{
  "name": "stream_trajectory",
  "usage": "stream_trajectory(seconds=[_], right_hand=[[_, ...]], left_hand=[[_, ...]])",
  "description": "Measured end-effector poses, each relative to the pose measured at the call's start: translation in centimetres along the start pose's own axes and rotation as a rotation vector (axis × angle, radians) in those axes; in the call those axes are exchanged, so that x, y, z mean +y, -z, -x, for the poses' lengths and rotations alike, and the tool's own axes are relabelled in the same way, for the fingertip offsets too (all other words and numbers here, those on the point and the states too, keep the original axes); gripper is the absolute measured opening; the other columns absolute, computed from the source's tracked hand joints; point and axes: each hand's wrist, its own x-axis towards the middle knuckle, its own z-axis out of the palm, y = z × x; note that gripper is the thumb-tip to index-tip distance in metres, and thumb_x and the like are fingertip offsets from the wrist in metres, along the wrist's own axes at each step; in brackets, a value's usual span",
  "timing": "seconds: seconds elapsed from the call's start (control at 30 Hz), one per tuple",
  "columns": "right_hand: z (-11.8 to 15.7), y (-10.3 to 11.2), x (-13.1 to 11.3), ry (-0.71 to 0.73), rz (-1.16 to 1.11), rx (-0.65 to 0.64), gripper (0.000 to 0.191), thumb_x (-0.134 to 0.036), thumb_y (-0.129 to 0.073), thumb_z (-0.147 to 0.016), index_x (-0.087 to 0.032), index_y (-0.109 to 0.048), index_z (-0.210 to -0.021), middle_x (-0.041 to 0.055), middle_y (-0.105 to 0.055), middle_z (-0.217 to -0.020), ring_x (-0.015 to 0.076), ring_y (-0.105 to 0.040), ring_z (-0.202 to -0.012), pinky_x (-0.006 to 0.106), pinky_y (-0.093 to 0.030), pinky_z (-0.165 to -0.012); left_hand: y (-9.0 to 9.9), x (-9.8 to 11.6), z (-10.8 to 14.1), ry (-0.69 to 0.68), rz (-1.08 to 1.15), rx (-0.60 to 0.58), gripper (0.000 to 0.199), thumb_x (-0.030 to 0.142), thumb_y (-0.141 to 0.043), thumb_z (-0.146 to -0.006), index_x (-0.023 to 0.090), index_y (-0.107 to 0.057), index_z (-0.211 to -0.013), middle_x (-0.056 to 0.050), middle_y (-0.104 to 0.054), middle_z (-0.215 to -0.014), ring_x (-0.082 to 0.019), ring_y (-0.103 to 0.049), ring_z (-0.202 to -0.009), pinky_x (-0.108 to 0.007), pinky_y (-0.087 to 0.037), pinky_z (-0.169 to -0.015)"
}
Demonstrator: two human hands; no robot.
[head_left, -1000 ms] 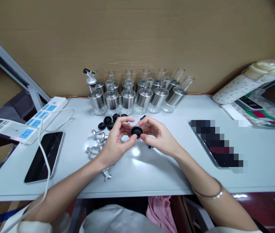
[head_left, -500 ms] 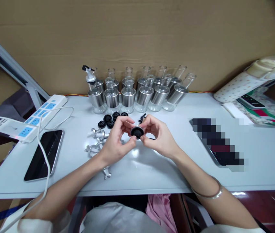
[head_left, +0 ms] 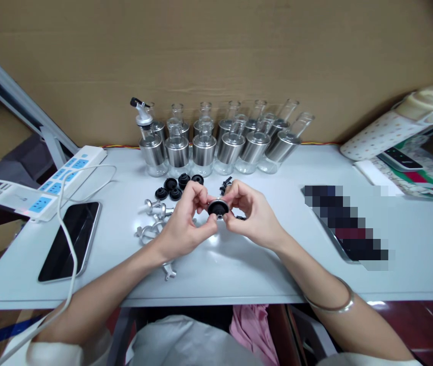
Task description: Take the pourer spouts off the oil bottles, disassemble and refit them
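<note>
A small black cap sits pinched between both hands just above the white table, in front of the row of glass bottles. The left hand grips it with thumb and fingertips; the right hand clamps its other side. Loose black caps lie between the bottles and the left hand, metal spouts left of that hand. A phone and power strip lie further left of the bottles.
</note>
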Motion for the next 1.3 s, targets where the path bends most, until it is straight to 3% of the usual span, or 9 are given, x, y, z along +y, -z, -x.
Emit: stream_trajectory(seconds=[0.17,0.33,0.47,0.63,0.8,1.0,1.1,1.23,1.3], right_hand=[[0.1,-0.1,0.2,0.004,0.024,-0.001,0.023,-0.016,-0.061,-0.058,-0.022,-0.042,-0.07,-0.0052,-0.053,-0.064,0.0083,-0.043,-0.053,0.023,-0.04,-0.053],[0.2,0.1,0.7,0.074,0.059,0.041,0.023,-0.016,-0.062,-0.062,-0.022,-0.043,-0.072,-0.0047,-0.054,-0.065,0.0098,-0.048,-0.055,0.025,-0.043,-0.055],[0.0,0.8,1.1,0.194,0.029,0.104,0.027,-0.014,-0.064,-0.066,-0.023,-0.047,-0.084,-0.0001,-0.063,-0.083,0.0145,-0.061,-0.078,0.03,-0.05,-0.076],[-0.3,1.3,1.3,0.236,-0.012,0.088,0.027,-0.014,-0.065,-0.071,-0.024,-0.047,-0.089,0.0024,-0.067,-0.097,0.0166,-0.064,-0.095,0.034,-0.049,-0.09],[-0.3,1.4,1.4,0.27,0.09,0.059,0.023,-0.018,-0.069,-0.073,-0.023,-0.051,-0.086,0.0027,-0.068,-0.096,0.0175,-0.064,-0.094,0.034,-0.049,-0.086],[-0.4,1.8,0.9,0.392,0.29,0.074,0.013,-0.019,-0.07,-0.076,-0.023,-0.064,-0.088,0.005,-0.07,-0.101,0.0203,-0.065,-0.097,0.037,-0.049,-0.087],[-0.7,2.7,0.7,0.445,0.358,0.061,0.011,-0.02,-0.067,-0.08,-0.022,-0.069,-0.09,0.0051,-0.071,-0.099,0.0196,-0.065,-0.095,0.036,-0.049,-0.087],[-1.4,4.9,1.1,0.313,0.526,0.275,0.011,-0.021,-0.06,-0.084,-0.02,-0.071,-0.085,0.0041,-0.071,-0.082,0.0181,-0.064,-0.079,0.031,-0.048,-0.07],[-1.8,6.0,1.6,0.193,0.675,0.28,0.011,-0.019,-0.06,-0.082,-0.019,-0.071,-0.084,0.0046,-0.07,-0.08,0.0184,-0.063,-0.076,0.03,-0.046,-0.067]], left_hand=[[0.1,0.0,0.2,-0.003,-0.041,-0.014,0.029,0.01,-0.054,-0.073,0.023,-0.028,-0.078,0.004,-0.042,-0.077,-0.011,-0.048,-0.074,-0.023,-0.037,-0.062],[0.1,-0.2,0.2,-0.017,-0.081,0.031,0.028,0.013,-0.057,-0.075,0.023,-0.032,-0.08,0.001,-0.052,-0.085,-0.012,-0.049,-0.075,-0.025,-0.04,-0.066],[-0.1,-0.4,0.1,-0.066,-0.086,0.132,0.028,0.019,-0.064,-0.08,0.023,-0.045,-0.1,-0.003,-0.056,-0.103,-0.015,-0.055,-0.093,-0.026,-0.044,-0.075],[0.0,-0.6,0.0,-0.148,-0.14,0.087,0.031,0.025,-0.067,-0.083,0.026,-0.057,-0.112,-0.005,-0.056,-0.111,-0.018,-0.054,-0.105,-0.03,-0.048,-0.085],[0.3,-0.8,-0.2,-0.161,-0.166,0.104,0.029,0.026,-0.067,-0.083,0.027,-0.062,-0.112,-0.005,-0.055,-0.107,-0.019,-0.054,-0.104,-0.032,-0.05,-0.086],[0.6,-0.7,-0.2,-0.202,-0.187,0.031,0.032,0.02,-0.063,-0.085,0.026,-0.058,-0.116,-0.006,-0.054,-0.115,-0.019,-0.053,-0.11,-0.032,-0.048,-0.09],[0.7,-0.5,-0.2,-0.253,-0.258,0.03,0.03,0.013,-0.06,-0.084,0.022,-0.057,-0.112,-0.006,-0.057,-0.108,-0.017,-0.056,-0.103,-0.03,-0.048,-0.088],[0.9,-0.3,-0.4,-0.265,-0.395,0.051,0.027,0.005,-0.059,-0.078,0.018,-0.057,-0.102,-0.005,-0.06,-0.099,-0.014,-0.057,-0.088,-0.026,-0.048,-0.077],[1.0,-0.3,-0.4,-0.26,-0.433,0.058,0.03,0.003,-0.059,-0.074,0.018,-0.056,-0.1,-0.004,-0.06,-0.097,-0.013,-0.057,-0.085,-0.025,-0.048,-0.076]])
